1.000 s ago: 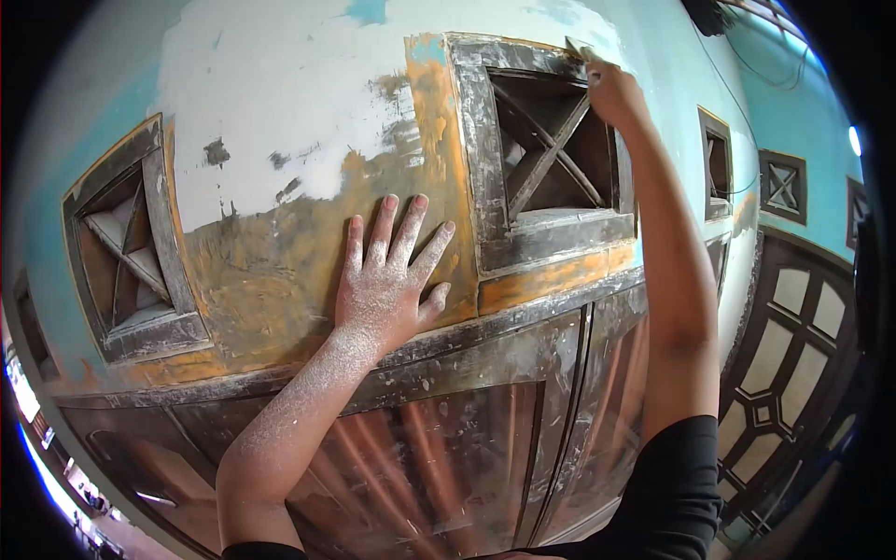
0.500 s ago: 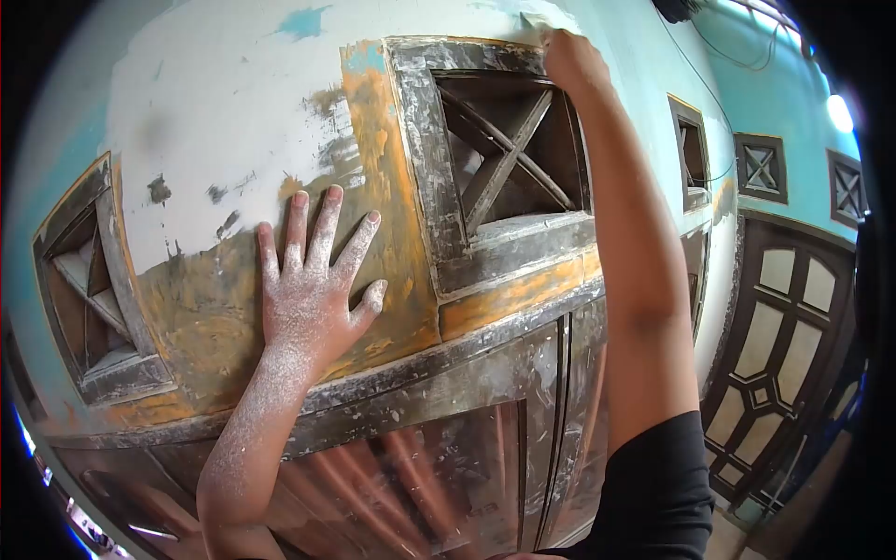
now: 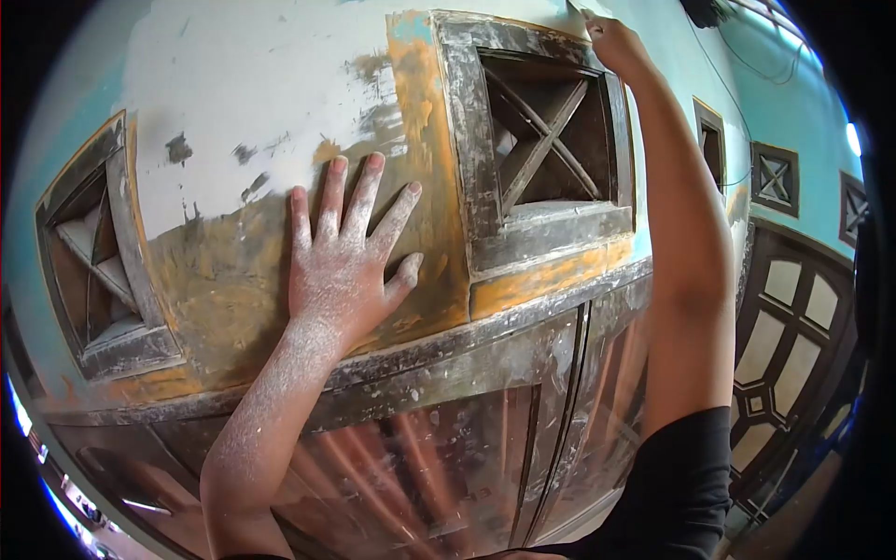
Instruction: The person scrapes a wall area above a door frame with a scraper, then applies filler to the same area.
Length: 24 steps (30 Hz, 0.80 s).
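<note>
Dusted with white powder, my left hand lies flat with fingers spread on the wall's rough brown-orange patch. High on the right, my right hand is closed around the handle of a putty knife. Its thin blade points up and left at the wall, just above the top edge of a dark wooden vent frame with crossed bars. Most of the handle is hidden by my fingers. White filler covers the wall above my left hand.
A second crossed-bar vent is at the left. Below my hands runs a paint-spotted wooden beam over glazed panels. At the far right stands a panelled door, with small vents near it and cables hanging above.
The view has shifted, so the wall and vents appear further right and higher. My left hand stays flat on the brown patch. My right hand still grips the putty knife above the vent frame.
</note>
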Available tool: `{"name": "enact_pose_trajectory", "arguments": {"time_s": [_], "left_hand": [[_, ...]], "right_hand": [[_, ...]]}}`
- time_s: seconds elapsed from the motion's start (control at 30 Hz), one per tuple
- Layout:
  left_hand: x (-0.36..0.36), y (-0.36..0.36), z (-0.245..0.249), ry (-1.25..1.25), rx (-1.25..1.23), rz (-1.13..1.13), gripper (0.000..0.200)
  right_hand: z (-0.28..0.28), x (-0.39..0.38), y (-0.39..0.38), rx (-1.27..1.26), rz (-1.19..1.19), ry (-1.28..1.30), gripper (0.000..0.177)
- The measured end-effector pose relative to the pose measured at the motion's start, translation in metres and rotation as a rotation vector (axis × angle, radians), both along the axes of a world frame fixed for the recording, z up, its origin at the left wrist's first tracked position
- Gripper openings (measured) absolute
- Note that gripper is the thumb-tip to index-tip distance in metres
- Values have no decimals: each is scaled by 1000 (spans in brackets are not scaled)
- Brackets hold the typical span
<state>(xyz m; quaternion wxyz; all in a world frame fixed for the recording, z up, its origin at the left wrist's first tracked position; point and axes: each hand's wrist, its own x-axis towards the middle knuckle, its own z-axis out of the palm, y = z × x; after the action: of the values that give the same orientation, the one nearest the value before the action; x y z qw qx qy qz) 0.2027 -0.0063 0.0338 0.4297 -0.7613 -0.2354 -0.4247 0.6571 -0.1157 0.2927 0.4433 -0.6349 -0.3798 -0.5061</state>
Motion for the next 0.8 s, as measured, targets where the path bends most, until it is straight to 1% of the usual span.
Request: {"name": "enact_pose_trajectory", "arguments": {"time_s": [0.03, 0.07, 0.17, 0.23, 0.27, 0.33, 0.37, 0.47, 0.53, 0.6, 0.67, 0.73, 0.8], "left_hand": [[0, 1, 1, 2, -3, 1, 75], [0, 0, 0, 2, 0, 3, 75], [-1, 1, 0, 5, 6, -1, 74], [0, 2, 0, 8, 7, -8, 74], [0, 2, 0, 7, 14, -5, 74], [0, 2, 0, 5, 21, -1, 74], [0, 2, 0, 6, 19, -10, 74], [-1, 4, -1, 10, 25, -19, 74], [-3, 4, 1, 34, 14, -24, 76], [-9, 4, 5, 46, 4, -30, 75], [-21, 6, 16, 44, 4, 38, 74], [-42, 8, 28, -26, 18, 127, 73], [-59, 13, 37, -90, 50, 168, 73]], "right_hand": [[-16, -1, -1, 27, 78, -116, 34], [-28, -4, 1, 26, 40, -132, 35], [-60, -54, -2, 27, 40, -161, 35], [-72, -77, -1, 53, 186, -271, 35], [-76, -91, -1, 51, 185, -269, 35], [-79, -123, -2, -71, 43, -171, 35], [-80, -132, 1, -72, 7, -183, 34], [-85, -153, 4, -37, -18, -152, 34], [-74, -150, 13, -15, 9, -158, 33], [-66, -155, 16, 18, 16, -101, 34], [-71, -159, 9, -14, 26, -82, 35], [-75, -159, 6, -50, 31, -62, 35], [-75, -154, 10, -26, 28, -110, 35]]}}
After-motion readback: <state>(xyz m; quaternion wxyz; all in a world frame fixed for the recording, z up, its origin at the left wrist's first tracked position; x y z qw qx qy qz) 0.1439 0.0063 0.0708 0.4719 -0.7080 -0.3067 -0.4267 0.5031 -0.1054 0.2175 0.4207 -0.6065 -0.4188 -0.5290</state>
